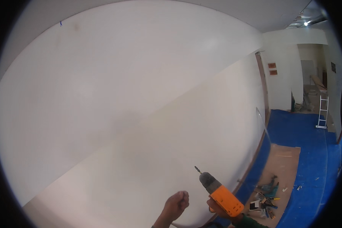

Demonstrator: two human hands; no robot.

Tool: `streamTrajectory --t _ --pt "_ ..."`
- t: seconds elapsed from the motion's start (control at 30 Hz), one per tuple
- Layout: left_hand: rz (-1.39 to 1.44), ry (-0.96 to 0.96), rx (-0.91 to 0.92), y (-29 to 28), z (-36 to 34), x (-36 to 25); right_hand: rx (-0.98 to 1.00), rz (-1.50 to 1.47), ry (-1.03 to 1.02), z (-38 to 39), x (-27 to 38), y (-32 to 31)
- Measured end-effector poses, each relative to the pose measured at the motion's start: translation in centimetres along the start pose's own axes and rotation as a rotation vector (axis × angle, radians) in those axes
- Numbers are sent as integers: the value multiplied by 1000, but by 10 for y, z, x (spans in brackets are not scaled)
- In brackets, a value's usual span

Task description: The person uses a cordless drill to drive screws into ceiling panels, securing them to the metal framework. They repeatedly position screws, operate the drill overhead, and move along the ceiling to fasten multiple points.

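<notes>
An orange and black power drill [227, 199] is held in my right hand [212, 205], its fingers wrapped round the handle below the body. A drill bit [197, 169] sits in the chuck and points up and to the left, toward the white wall [140, 95]. Just left of the drill, my left hand [177, 203] is raised with its fingers curled closed. Whatever those fingers may hold is hidden or too small to name. Neither hand visibly touches the wall.
Blue sheeting [307, 152] covers the floor at the right. On it lies a brown board [283, 161] bearing a green power tool [270, 188] and several loose hand tools. Farther off, a ladder [322, 110] stands near a doorway [311, 60].
</notes>
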State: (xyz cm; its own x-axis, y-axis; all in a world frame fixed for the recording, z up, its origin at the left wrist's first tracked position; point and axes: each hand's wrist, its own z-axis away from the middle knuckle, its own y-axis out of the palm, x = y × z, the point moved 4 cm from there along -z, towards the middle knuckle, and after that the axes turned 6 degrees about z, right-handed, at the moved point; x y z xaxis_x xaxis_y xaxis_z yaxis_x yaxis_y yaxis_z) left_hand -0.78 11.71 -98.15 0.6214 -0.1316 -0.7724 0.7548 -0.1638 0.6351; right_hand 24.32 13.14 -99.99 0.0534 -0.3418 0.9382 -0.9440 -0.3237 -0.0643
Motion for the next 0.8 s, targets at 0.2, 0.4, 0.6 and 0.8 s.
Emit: streamTrajectory --t 0.2,0.4,0.6,0.8 --pt "-87 211 -113 88 -11 -65 63 179 -280 -18 61 -14" --pt "88 218 -147 75 -4 -66 261 114 -273 -20 49 -6" --pt "73 242 -393 81 8 -51 312 116 -200 -20 27 7" --pt "23 308 -341 69 8 -51 378 81 -45 -18 23 7"
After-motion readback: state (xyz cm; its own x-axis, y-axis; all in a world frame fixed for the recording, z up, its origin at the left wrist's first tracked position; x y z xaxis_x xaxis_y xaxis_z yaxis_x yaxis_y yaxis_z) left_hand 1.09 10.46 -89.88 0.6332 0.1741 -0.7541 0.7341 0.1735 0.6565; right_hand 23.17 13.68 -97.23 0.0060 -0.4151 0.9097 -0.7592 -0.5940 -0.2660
